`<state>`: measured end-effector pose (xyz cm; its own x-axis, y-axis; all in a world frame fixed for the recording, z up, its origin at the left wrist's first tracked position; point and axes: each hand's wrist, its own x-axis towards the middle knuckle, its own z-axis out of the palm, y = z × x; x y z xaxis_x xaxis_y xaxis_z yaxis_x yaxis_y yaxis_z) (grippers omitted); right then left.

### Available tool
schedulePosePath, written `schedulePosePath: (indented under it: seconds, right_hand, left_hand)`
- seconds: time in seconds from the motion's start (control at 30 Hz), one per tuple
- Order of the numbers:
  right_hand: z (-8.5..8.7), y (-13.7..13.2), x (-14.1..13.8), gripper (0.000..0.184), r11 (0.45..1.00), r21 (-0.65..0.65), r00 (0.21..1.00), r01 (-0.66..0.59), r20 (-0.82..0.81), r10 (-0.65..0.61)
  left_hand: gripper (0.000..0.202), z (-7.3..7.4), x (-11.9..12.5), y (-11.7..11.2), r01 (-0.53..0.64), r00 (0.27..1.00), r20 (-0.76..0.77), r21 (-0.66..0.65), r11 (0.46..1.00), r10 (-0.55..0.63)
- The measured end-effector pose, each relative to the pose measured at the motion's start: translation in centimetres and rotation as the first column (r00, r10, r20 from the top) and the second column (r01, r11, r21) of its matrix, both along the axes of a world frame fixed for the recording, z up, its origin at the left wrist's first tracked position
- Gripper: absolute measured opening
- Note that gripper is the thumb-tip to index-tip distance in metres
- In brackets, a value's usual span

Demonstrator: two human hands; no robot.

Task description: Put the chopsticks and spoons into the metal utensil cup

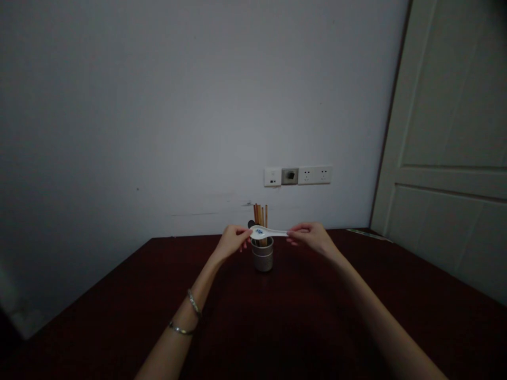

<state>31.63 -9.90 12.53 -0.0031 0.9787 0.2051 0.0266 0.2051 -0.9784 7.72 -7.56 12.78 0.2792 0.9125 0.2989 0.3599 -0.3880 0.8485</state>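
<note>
Between my two hands a white soup spoon (269, 233) with a blue pattern in its bowl is held level. My left hand (233, 240) pinches the bowl end, and my right hand (311, 237) grips the handle tip. Behind the spoon, a grey utensil holder (263, 259) stands upright on the table, its rim partly covered by the spoon. Several wooden chopsticks (260, 214) rise out of it. A dark rounded utensil end (251, 224) shows at its left, partly hidden by the spoon.
The dark red table (277, 322) reaches back to a pale wall (198, 105) with a row of sockets (314, 175). A light panelled door (447, 158) stands on the right. Near the table's back right edge lies a thin flat strip (368, 234).
</note>
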Motion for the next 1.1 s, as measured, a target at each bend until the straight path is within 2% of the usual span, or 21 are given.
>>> schedulePosePath:
  seconds: [0.1, 0.27, 0.37, 0.47, 0.53, 0.63, 0.73, 0.8, 0.97, 1.1]
  right_hand:
    - [-0.3, -0.3, -0.7, 0.011, 0.988, -0.101, 0.985, -0.120, 0.112, 0.131]
    - [-1.0, -0.8, -2.8, 0.012, 0.959, -0.182, 0.956, -0.217, 0.162, 0.246]
    - [-1.5, -0.9, -3.5, 0.014, 0.940, -0.194, 0.938, -0.280, 0.154, 0.311]
    - [-2.0, -0.5, -3.1, 0.019, 0.920, -0.173, 0.914, -0.350, 0.151, 0.376]
    - [-2.2, 0.1, -2.2, 0.023, 0.927, -0.151, 0.922, -0.345, 0.132, 0.364]
    - [-2.8, 1.3, -0.5, 0.027, 0.962, -0.123, 0.965, -0.242, 0.071, 0.251]
    - [-3.7, 2.3, 0.7, 0.028, 0.979, -0.122, 0.985, -0.162, 0.035, 0.167]
    - [-4.3, 2.8, 1.1, 0.028, 0.980, -0.129, 0.988, -0.151, 0.023, 0.155]
    - [-5.2, 3.1, 1.1, 0.027, 0.979, -0.129, 0.986, -0.155, 0.042, 0.161]
    - [-5.7, 3.6, 0.9, 0.030, 0.996, -0.025, 0.990, -0.085, 0.107, 0.087]
  left_hand:
    - [0.033, 0.5, -0.3, -0.1, -0.107, 0.994, 0.023, 0.112, 0.988, 0.105]
    - [0.033, 0.7, -0.5, 0.2, -0.174, 0.985, 0.066, 0.311, 0.934, 0.161]
    - [0.031, 1.0, -0.1, 0.8, -0.165, 0.986, 0.071, 0.404, 0.900, 0.149]
    - [0.028, 2.2, 0.6, 1.4, -0.088, 0.991, -0.041, 0.509, 0.856, 0.126]
    - [0.027, 3.4, 1.2, 2.0, -0.018, 0.980, -0.153, 0.561, 0.828, 0.125]
    - [0.025, 5.2, 2.3, 3.2, 0.070, 0.942, -0.306, 0.584, 0.809, 0.140]
    - [0.026, 6.3, 3.3, 4.7, 0.131, 0.896, -0.408, 0.618, 0.775, 0.175]
    - [0.026, 6.5, 3.9, 5.7, 0.157, 0.874, -0.446, 0.634, 0.757, 0.192]
    - [0.025, 6.0, 4.6, 7.4, 0.201, 0.830, -0.522, 0.608, 0.768, 0.197]
    - [0.025, 5.3, 4.8, 7.7, 0.227, 0.766, -0.600, 0.591, 0.774, 0.233]
